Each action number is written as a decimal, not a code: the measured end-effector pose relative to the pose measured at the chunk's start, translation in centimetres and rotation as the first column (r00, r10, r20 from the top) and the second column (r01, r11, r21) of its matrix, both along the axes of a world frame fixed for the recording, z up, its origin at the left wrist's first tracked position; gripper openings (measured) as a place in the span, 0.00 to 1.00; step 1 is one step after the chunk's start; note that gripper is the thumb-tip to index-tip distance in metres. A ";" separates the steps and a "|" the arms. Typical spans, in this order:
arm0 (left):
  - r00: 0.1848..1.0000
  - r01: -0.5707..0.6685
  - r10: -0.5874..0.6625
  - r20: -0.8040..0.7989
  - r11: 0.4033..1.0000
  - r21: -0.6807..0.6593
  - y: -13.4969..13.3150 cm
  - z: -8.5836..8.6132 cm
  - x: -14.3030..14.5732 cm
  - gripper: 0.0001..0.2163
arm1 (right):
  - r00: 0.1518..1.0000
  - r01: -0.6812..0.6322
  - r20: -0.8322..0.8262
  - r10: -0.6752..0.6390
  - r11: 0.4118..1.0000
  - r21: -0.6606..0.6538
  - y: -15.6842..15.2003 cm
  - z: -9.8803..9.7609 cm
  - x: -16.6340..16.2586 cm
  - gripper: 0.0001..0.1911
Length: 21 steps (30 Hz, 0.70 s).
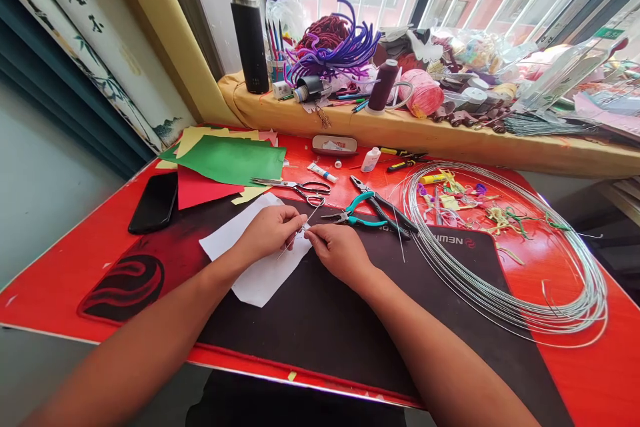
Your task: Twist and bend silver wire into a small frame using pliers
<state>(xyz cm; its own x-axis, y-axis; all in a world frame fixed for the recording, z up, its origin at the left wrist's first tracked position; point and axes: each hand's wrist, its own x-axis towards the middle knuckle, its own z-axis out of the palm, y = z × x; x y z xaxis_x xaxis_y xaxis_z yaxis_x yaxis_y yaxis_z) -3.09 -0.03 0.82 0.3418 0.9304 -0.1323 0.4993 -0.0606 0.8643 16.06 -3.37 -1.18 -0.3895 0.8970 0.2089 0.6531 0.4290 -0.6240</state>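
Hands are recorded close together at the centre of the frame, their fingertips almost meeting. The left hand (270, 230) and the right hand (341, 250) are both pinched on a short wire piece (313, 213). This wire piece is held just above a white paper sheet (260, 280), which lies on a dark mat (325, 327) spread over the red surface (600, 373). Its long axis is set on a diagonal, from lower left under the left hand to upper right, where the free end points towards the scissors (295, 185). The grip falls at about mid-length, directly between the two hands, so neither hand is judged nearer; the lower end is partly covered by the left hand. Whether anything small is threaded on the wire at the pinch cannot be told. Teal-handled pliers (365, 210) are noted just above the right hand, apart from it. A large wire coil (500, 300) is laid at the right of the frame, well apart from both hands. A black phone (154, 203) and green paper (230, 160) are seen at the left, untouched.
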 end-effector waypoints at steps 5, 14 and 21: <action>0.978 -0.001 0.051 0.204 0.971 -0.238 0.1 -0.9 0.6 0.18 | 0.991 -0.004 0.136 -0.006 0.997 0.074 -0.2 0.1 -0.2 0.13; 0.942 0.177 -0.039 0.332 0.902 -0.394 0.6 1.0 -0.8 0.23 | 0.982 -0.011 0.187 -0.013 0.992 0.127 -0.5 0.9 0.1 0.15; 0.980 0.140 -0.092 0.174 0.948 -0.287 0.2 0.7 -0.3 0.16 | 0.968 -0.009 0.251 -0.009 0.997 0.074 -0.6 0.7 0.0 0.14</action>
<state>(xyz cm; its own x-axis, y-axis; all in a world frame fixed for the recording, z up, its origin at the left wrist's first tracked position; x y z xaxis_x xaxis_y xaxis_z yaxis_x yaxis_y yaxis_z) -3.44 0.14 1.53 0.4833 0.8100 -0.3322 0.3615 0.1610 0.9184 16.06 -3.97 -0.52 -0.4380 0.8828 0.1700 0.7849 0.4677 -0.4064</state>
